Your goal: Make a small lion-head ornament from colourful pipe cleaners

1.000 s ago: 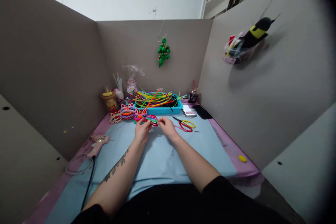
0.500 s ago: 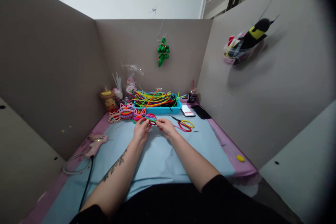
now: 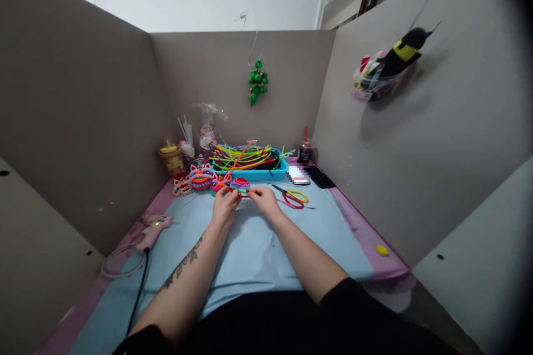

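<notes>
The forearms reach forward over the blue sheet, wrists turned inward. The left hand and right hand each pinch an edge of the small colourful craft piece, which sits between their fingertips; exact finger contact is too small to tell. Good handling probably calls for a steady left pinch and small, gentle right-hand bends, clear of the toy animals just beyond, leftward

2 hands on a multicoloured piece
</notes>
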A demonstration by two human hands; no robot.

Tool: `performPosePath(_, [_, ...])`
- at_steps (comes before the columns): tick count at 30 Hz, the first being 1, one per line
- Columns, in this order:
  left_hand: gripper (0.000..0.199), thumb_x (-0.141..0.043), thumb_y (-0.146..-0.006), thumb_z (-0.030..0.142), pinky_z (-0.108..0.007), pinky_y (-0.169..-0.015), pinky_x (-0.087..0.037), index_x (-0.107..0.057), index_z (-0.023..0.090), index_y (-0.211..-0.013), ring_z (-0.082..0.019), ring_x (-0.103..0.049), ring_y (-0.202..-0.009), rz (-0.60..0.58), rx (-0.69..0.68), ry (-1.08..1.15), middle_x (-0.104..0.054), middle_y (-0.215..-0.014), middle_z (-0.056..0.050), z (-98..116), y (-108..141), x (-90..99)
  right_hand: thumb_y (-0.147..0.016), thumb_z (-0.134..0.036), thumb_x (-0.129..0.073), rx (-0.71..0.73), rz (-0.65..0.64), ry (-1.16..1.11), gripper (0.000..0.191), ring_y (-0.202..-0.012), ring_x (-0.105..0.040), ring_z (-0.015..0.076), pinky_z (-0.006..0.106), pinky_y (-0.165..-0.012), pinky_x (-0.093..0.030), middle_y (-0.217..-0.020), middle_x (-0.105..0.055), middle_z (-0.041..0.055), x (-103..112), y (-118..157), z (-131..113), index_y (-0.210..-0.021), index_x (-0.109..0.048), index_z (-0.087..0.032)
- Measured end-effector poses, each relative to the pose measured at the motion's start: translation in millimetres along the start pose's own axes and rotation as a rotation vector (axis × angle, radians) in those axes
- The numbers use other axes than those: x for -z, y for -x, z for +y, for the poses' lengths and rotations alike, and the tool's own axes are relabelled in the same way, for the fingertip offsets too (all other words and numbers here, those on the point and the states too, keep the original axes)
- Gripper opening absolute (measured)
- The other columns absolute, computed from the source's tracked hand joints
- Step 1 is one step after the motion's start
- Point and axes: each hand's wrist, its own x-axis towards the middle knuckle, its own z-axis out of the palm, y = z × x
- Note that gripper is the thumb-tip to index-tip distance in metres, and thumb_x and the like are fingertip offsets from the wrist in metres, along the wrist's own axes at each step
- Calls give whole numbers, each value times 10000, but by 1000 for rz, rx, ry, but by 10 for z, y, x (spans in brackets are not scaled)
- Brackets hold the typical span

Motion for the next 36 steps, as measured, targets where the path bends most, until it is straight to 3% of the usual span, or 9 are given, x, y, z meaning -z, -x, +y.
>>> performPosePath(4, [580,-813,-524,212,-303,-735,-492,-434,194,-963,-106,-619,-663,5,-24,-19,-592,-722,31,9,15,-9,-665,-244,-617,149,56,155,82,-748,-527,195,303,-732,-376,-674,-628,9,20,-2,-6,-598,-664,-234])
performPosePath(11, [555,-811,-527,212,-296,-731,-487,-444,184,-941,-106,-621,-654,-9,-4,-27,-600,-702,32,5,17,-22,-703,-294,-582,133,127,118,135,-749,-505,183,298,-755,-386,-691,-583,17,17,-31,42,-599,-630,-221])
performPosePath(15, [519,-801,-538,187,-283,-706,-492,-460,179,-930,-102,-615,-635,3,19,12,-599,-685,33,18,30,-43,-701,-345,-578,45,156,12,170,-731,-497,171,283,-713,-382,-689,-573,5,-54,-31,104,-608,-612,-207])
performPosePath(21, [454,-763,-590,139,-301,-702,-515,-480,184,-941,-93,-604,-614,32,68,98,-605,-705,38,9,51,-71,-717,-448,-524,-138,74,-175,282,-528,-357,116,247,-537,-292,-520,-421,-44,-178,-19,178,-581,-520,-201])
performPosePath(24, [458,-768,-596,150,-287,-692,-513,-483,189,-953,-97,-611,-635,18,75,124,-618,-732,30,-15,68,-83,-733,-434,-517,-61,112,-110,292,-590,-406,130,254,-587,-341,-571,-458,-24,-195,-14,175,-564,-513,-195])
performPosePath(28, [567,-796,-583,190,-266,-658,-501,-459,205,-1038,-111,-624,-634,41,44,84,-626,-731,29,-42,102,-109,-755,-379,-520,112,215,55,242,-819,-500,183,307,-787,-405,-774,-548,28,-214,9,165,-613,-566,-188])
performPosePath(36, [651,-783,-592,190,-249,-658,-491,-415,179,-1129,-101,-609,-571,145,-5,-6,-625,-653,29,-15,123,-142,-790,-271,-516,230,148,184,150,-902,-521,193,339,-871,-420,-866,-519,56,-223,58,142,-694,-602,-194])
